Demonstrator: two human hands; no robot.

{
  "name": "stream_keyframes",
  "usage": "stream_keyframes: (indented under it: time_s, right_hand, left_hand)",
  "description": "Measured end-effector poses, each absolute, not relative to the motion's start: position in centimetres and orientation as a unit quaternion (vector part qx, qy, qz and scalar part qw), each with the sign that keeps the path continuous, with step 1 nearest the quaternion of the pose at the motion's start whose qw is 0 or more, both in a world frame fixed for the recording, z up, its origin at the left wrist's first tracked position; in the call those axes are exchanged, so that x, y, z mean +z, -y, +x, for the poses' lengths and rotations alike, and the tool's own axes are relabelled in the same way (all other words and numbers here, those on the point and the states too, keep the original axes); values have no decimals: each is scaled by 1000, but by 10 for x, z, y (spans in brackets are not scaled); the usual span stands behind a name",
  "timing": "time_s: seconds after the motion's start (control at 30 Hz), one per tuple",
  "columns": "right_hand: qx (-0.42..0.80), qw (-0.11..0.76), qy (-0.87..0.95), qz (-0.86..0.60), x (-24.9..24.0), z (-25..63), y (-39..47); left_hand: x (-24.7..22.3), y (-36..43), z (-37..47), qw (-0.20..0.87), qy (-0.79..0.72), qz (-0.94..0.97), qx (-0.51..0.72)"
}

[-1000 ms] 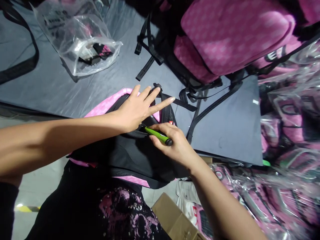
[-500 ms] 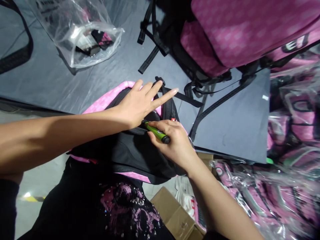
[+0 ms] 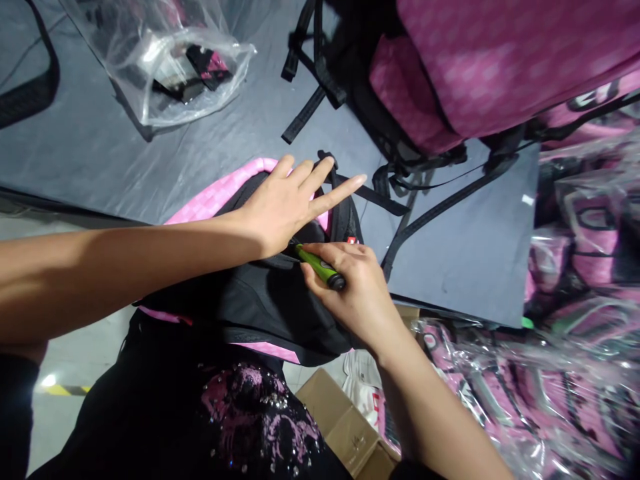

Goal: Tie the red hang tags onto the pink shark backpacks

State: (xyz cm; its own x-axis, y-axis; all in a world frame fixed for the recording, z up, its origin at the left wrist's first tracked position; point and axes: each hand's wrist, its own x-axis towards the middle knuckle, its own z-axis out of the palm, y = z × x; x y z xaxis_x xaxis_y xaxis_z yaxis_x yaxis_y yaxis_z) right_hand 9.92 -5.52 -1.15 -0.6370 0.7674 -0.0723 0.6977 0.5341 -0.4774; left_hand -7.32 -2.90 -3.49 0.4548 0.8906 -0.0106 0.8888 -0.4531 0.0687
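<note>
A black and pink backpack [image 3: 285, 300] lies at the table's near edge, against my body. My left hand [image 3: 285, 207] rests on it with the fingers spread apart; the thumb side is hidden underneath. Between the thumb and fingers of my right hand [image 3: 357, 283] is a slim green-handled tool [image 3: 320, 267] with a black end cap. Its tip points into the bag's dark fabric beside my left palm, where I cannot make it out. Black straps [image 3: 345, 207] of the bag run just beyond my left fingers.
A larger pink backpack [image 3: 480, 73] with loose black straps stands on the grey table [image 3: 465, 267]. A clear plastic bag [image 3: 200, 73] with small items lies at the back left. Plastic-wrapped pink goods [image 3: 560, 393] pile up at right. Below is a cardboard box [image 3: 345, 427].
The whole view has shifted slightly. Both hands keep nearly the same pose on the backpack, and the green-handled tool stays in my right hand.
</note>
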Motion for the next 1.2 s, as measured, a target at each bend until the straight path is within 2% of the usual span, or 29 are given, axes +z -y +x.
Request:
stream_keyframes:
  time_s: [0.27, 0.4, 0.67, 1.07, 1.2]
  right_hand:
    - [239, 71, 871, -423, -12, 102, 55]
    - [271, 94, 853, -437, -14, 103, 56]
    - [288, 128, 827, -465, -17, 100, 59]
    - [282, 134, 834, -456, -18, 104, 58]
    - [290, 109, 841, -443, -18, 104, 55]
  left_hand:
    - [-35, 29, -73, 62, -525, 848, 31]
    - [-35, 28, -73, 107, -523, 844, 56]
    - [-33, 28, -73, 130, -519, 841, 80]
    - [-33, 28, -72, 116, -526, 841, 56]
    - [-33, 28, -72, 84, -528, 844, 33]
